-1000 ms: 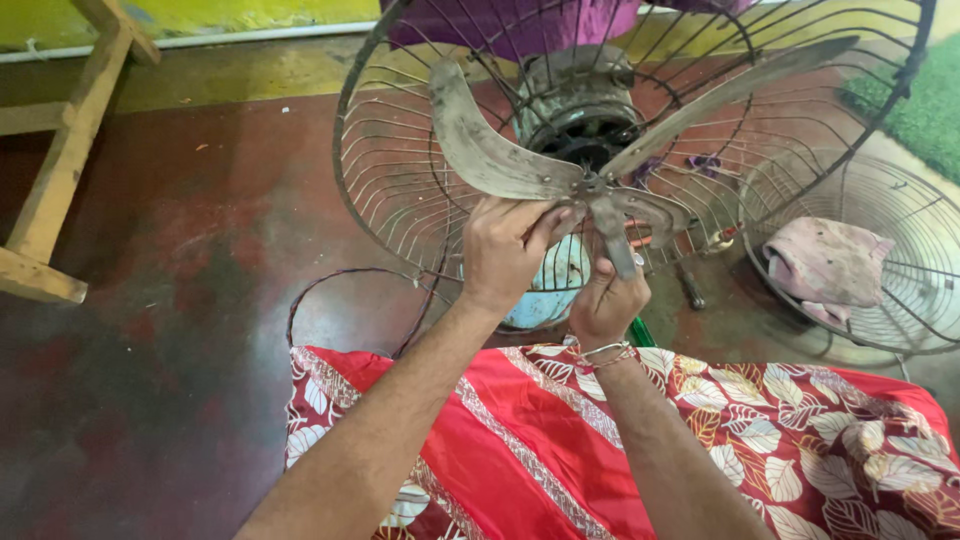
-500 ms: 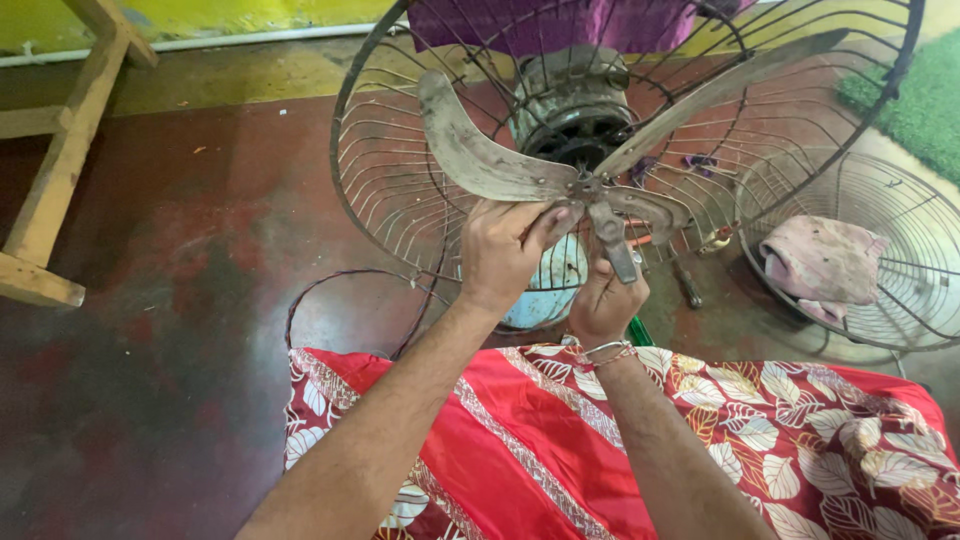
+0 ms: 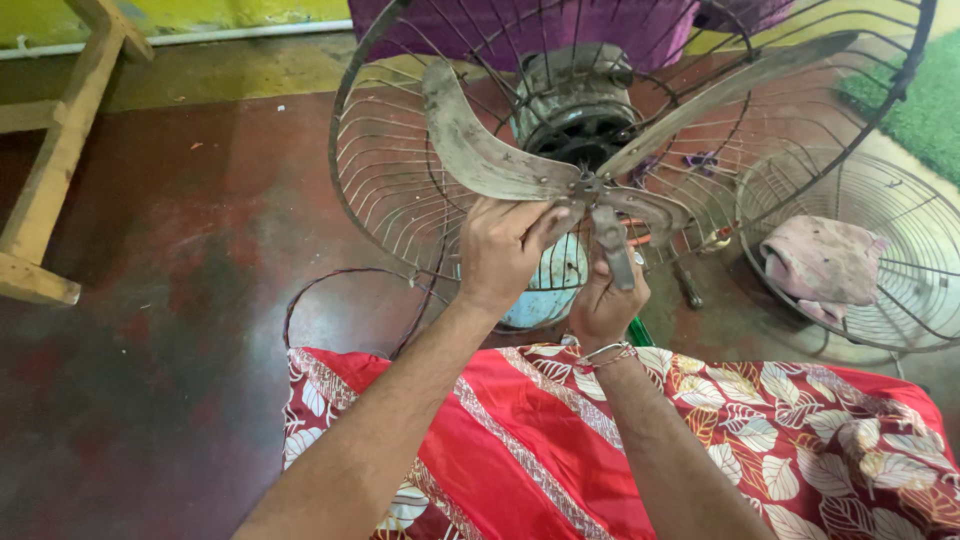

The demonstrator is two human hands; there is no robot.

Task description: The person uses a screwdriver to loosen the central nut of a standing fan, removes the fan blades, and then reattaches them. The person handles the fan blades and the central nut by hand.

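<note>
Hands (image 3: 505, 245) cover fan blade (image 3: 480, 150) hub; motor (image 3: 575, 110) half hidden.

you get soft, even daylight here, moderately bright, with no hard shadows. the dark red floor (image 3: 150, 330) carries a dull sheen near its middle, where light reflects off the polish. the fan blades (image 3: 480, 150) and your left hand (image 3: 505, 250) are sharp; the red patterned cloth (image 3: 700, 440) at the bottom is slightly soft. the wide lens bends the wire guard (image 3: 380, 180) and the wooden frame (image 3: 60, 150) towards the edges. colours look saturated.
</note>
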